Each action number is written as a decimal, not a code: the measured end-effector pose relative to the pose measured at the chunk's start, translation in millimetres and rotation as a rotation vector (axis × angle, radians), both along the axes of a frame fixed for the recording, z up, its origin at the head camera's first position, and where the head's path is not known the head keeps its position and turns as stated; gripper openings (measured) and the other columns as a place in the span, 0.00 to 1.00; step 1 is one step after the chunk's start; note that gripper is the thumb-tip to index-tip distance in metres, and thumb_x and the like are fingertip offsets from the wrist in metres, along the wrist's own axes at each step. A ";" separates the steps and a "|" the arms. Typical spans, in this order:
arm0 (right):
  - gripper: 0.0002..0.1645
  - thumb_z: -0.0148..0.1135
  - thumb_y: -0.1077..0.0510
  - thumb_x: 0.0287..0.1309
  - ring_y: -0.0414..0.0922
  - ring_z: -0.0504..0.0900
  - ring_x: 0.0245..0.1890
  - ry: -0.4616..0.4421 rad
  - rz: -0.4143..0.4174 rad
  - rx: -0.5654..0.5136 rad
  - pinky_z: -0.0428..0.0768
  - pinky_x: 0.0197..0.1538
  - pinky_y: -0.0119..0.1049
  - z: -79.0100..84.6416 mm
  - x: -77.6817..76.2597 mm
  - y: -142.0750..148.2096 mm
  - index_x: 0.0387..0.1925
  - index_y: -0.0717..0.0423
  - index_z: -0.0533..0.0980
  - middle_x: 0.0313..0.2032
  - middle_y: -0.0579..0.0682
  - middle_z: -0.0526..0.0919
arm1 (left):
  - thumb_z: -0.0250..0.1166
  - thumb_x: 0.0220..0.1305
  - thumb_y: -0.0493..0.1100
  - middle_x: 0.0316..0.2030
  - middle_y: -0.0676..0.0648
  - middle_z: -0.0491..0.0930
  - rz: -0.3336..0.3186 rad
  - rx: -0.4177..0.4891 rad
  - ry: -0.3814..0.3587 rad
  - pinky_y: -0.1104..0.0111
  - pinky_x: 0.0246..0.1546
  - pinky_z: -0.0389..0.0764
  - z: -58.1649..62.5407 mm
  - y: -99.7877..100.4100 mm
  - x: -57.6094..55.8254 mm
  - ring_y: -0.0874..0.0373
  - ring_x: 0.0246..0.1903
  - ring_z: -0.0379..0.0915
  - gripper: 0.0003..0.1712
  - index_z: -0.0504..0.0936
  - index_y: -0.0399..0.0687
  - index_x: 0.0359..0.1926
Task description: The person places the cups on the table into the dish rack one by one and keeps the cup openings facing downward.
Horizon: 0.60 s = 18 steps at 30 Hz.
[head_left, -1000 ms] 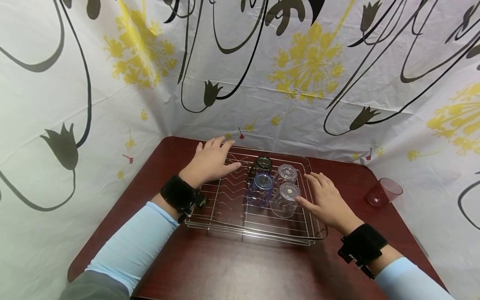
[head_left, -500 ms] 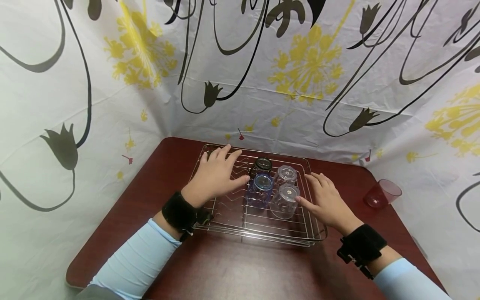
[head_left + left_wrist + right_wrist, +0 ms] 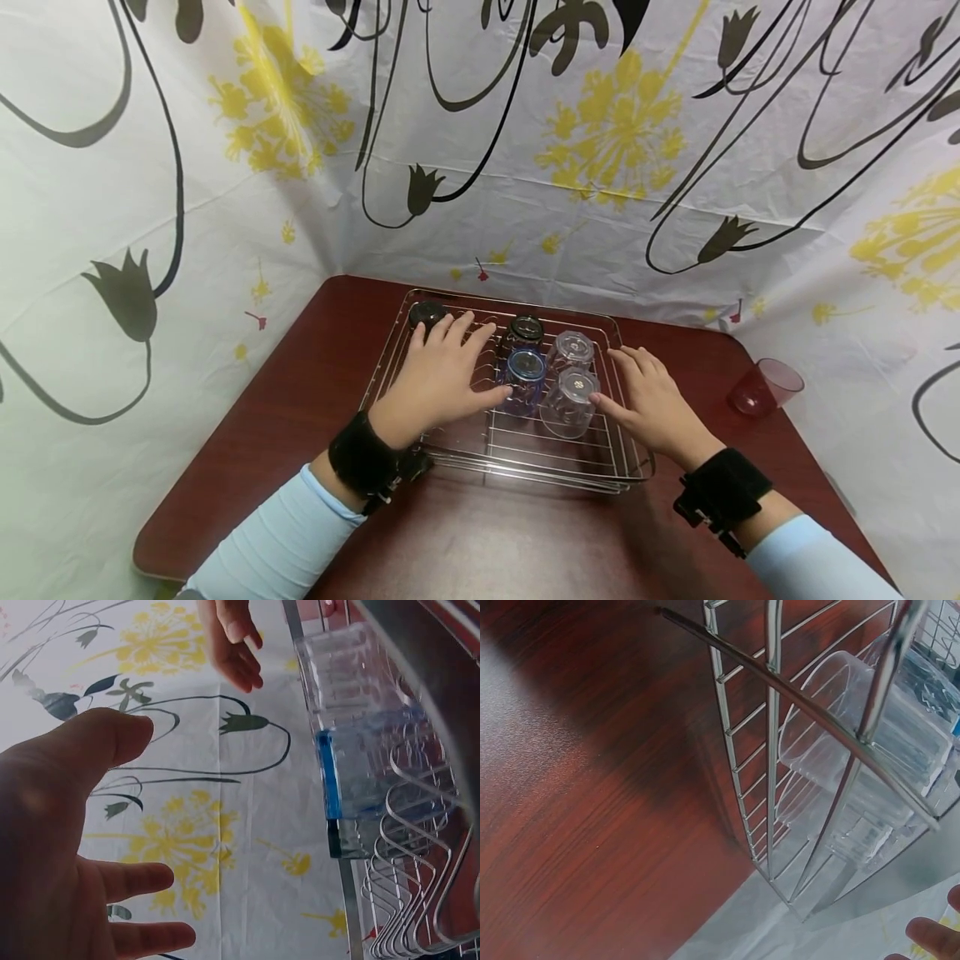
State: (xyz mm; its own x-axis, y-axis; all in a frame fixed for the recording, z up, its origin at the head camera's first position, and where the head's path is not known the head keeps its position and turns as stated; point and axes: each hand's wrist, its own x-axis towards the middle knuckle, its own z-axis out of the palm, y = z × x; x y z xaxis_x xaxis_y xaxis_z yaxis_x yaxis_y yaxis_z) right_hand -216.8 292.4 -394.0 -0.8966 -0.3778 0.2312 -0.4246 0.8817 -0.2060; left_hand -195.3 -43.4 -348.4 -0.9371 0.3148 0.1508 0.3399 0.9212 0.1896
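My left hand [image 3: 438,379] hovers over the left part of a wire dish rack [image 3: 555,477], fingers spread and holding nothing. Just beyond its fingertips, a dark glass [image 3: 427,313] sits in the back left corner, partly hidden. Bottoms up in the rack stand a smoky dark glass [image 3: 525,328], a blue glass [image 3: 525,367] and two clear glasses, one behind [image 3: 574,345] and one in front [image 3: 577,387]. At the rack's right side my right hand [image 3: 651,400] is relaxed, its thumb beside the front clear glass; whether they touch I cannot tell.
A red see-through glass [image 3: 765,387] stands on the dark red table [image 3: 465,533], right of the rack. Wavy wire dividers [image 3: 420,847] run along the rack's left part. A white patterned curtain [image 3: 480,225] closes in the back and sides.
My left hand has come back from the rack's far left corner, toward me and to the right, uncovering the dark glass there. The right hand has stayed almost still.
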 end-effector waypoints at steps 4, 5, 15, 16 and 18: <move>0.49 0.58 0.33 0.66 0.69 0.51 0.74 -0.005 -0.018 0.009 0.52 0.70 0.69 0.3 0.6 3.5 0.74 0.61 0.58 0.72 0.68 0.59 | 0.56 0.55 0.82 0.78 0.45 0.52 -0.006 -0.007 0.004 0.37 0.71 0.50 -3.3 3.2 4.5 0.41 0.76 0.48 0.56 0.55 0.64 0.78; 0.49 0.57 0.33 0.66 0.69 0.51 0.74 -0.007 -0.023 0.010 0.52 0.70 0.69 0.4 0.6 4.7 0.74 0.60 0.58 0.72 0.68 0.58 | 0.56 0.54 0.82 0.78 0.46 0.52 -0.005 -0.012 0.004 0.37 0.71 0.50 -4.1 3.7 5.5 0.41 0.76 0.48 0.56 0.55 0.65 0.78; 0.50 0.57 0.31 0.65 0.71 0.52 0.73 0.009 -0.076 -0.005 0.53 0.69 0.69 -0.8 -2.1 24.9 0.73 0.60 0.59 0.71 0.69 0.60 | 0.55 0.54 0.83 0.79 0.47 0.49 -0.002 -0.003 -0.012 0.38 0.72 0.48 -12.1 8.1 12.7 0.43 0.77 0.46 0.57 0.53 0.66 0.79; 0.50 0.57 0.31 0.65 0.71 0.52 0.73 0.006 -0.082 -0.003 0.53 0.68 0.70 -1.4 -2.6 27.4 0.73 0.60 0.59 0.71 0.69 0.60 | 0.55 0.54 0.83 0.79 0.46 0.49 -0.003 -0.002 -0.008 0.38 0.72 0.48 -13.0 8.3 13.1 0.43 0.77 0.46 0.57 0.53 0.66 0.79; 0.50 0.56 0.31 0.65 0.71 0.52 0.72 0.004 -0.091 0.000 0.54 0.68 0.70 -2.2 -3.6 32.8 0.74 0.61 0.58 0.71 0.70 0.59 | 0.56 0.54 0.82 0.79 0.46 0.49 -0.002 0.006 -0.006 0.38 0.72 0.48 -14.7 8.7 13.7 0.43 0.77 0.46 0.57 0.54 0.65 0.79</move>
